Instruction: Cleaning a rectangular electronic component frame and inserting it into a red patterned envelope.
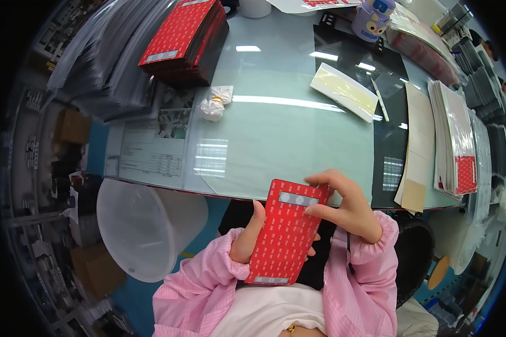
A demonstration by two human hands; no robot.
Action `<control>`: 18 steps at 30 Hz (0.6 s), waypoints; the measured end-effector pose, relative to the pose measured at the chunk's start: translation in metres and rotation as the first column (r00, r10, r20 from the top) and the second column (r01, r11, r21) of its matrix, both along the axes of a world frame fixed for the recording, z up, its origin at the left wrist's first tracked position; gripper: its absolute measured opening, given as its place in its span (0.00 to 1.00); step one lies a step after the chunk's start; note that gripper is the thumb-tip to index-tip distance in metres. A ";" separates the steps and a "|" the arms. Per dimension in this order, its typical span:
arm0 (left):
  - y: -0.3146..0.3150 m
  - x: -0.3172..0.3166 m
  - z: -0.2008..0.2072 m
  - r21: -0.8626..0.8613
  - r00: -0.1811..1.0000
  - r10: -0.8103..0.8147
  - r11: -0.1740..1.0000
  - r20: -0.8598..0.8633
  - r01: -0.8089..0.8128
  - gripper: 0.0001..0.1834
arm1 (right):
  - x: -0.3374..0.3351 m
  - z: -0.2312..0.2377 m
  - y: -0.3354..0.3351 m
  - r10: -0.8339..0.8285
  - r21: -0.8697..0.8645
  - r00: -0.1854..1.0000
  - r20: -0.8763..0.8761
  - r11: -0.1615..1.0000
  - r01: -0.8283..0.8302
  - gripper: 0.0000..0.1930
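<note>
A flat rectangular red panel (285, 238) with a repeating white print is held upright over my lap, at the table's near edge. Grey strips with round and oblong marks run across its top and bottom ends. My left hand (248, 233) grips it from behind: the thumb lies along the left edge and fingertips show past the right edge. At the upper right corner my right hand (346, 205) pinches the panel, thumb on the front beside the grey strip, the other fingers at the top edge. The rest of the left hand is hidden behind the panel.
A stack of similar red panels (180, 33) stands at the back left beside many clear sleeves (107, 56). Crumpled white paper (216, 103), a pale yellow pad (344, 91) and a white pen-like tool (380, 99) lie on the glass-topped table (275, 140). A white bin (146, 230) stands below left.
</note>
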State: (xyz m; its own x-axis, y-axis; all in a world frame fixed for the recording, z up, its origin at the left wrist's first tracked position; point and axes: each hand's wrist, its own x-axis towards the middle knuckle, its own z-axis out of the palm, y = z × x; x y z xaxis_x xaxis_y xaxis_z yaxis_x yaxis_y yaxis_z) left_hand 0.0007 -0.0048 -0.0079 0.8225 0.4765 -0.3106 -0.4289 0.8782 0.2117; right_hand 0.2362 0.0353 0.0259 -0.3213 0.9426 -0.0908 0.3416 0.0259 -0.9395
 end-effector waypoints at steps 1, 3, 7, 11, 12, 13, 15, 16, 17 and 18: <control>-0.001 0.000 -0.001 0.006 0.999 -0.021 1.000 0.031 0.021 0.63 | 0.001 0.001 0.001 0.090 -0.005 0.993 0.082 0.996 -0.089 0.22; 0.000 0.000 -0.003 0.014 0.999 -0.032 0.999 0.020 0.032 0.63 | -0.004 0.004 0.003 0.056 -0.050 0.994 0.094 0.997 -0.051 0.18; 0.000 -0.002 -0.011 0.071 0.998 -0.062 0.995 -0.009 0.062 0.61 | -0.012 0.002 0.005 0.037 -0.049 0.988 0.149 0.998 -0.030 0.18; 0.000 0.005 -0.003 0.071 0.996 -0.079 0.994 -0.027 0.081 0.60 | -0.030 -0.007 0.005 -0.059 0.175 0.933 0.354 0.985 -0.004 0.24; -0.003 0.007 -0.003 0.052 0.997 -0.063 0.997 -0.040 0.065 0.59 | -0.033 -0.006 0.006 -0.058 0.173 0.933 0.355 0.985 -0.004 0.24; -0.004 0.008 -0.003 0.034 0.998 -0.048 0.998 -0.052 0.049 0.58 | -0.037 -0.005 0.006 -0.085 0.210 0.926 0.367 0.978 0.007 0.25; -0.005 0.009 -0.007 0.049 0.998 -0.045 0.998 -0.051 0.048 0.58 | -0.042 -0.004 0.007 -0.111 0.248 0.919 0.378 0.969 0.015 0.26; -0.005 0.009 -0.010 0.065 0.998 -0.044 0.997 -0.051 0.047 0.57 | -0.044 -0.004 0.008 -0.117 0.304 0.925 0.361 0.953 0.002 0.24; -0.005 0.009 -0.012 0.081 0.998 -0.045 0.995 -0.048 0.049 0.57 | -0.044 -0.004 0.008 -0.125 0.360 0.930 0.346 0.933 -0.008 0.22; -0.005 0.010 -0.012 0.083 0.998 -0.047 0.995 -0.045 0.050 0.57 | -0.044 -0.005 0.008 -0.127 0.362 0.928 0.349 0.932 -0.008 0.22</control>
